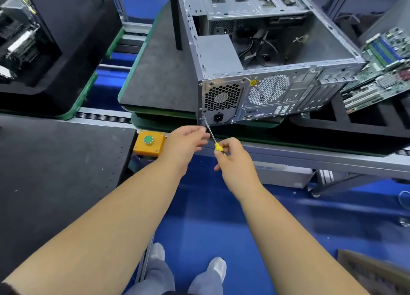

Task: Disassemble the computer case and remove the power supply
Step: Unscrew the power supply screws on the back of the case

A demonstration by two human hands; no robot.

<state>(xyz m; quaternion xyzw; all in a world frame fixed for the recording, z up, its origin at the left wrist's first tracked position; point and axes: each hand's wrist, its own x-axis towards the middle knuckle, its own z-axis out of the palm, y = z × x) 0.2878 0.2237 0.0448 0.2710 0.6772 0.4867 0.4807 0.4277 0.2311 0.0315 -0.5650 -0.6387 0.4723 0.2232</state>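
Now right hand (230, 159) grips screwdriver (213, 140) at case (266, 77) corner, left hand (188, 139) pinching its shaft.

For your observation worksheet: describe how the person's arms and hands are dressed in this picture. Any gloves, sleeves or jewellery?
Both forearms are bare up to the frame's edge. The left hand and right hand wear no gloves, and no ring, watch or wristband shows on either.
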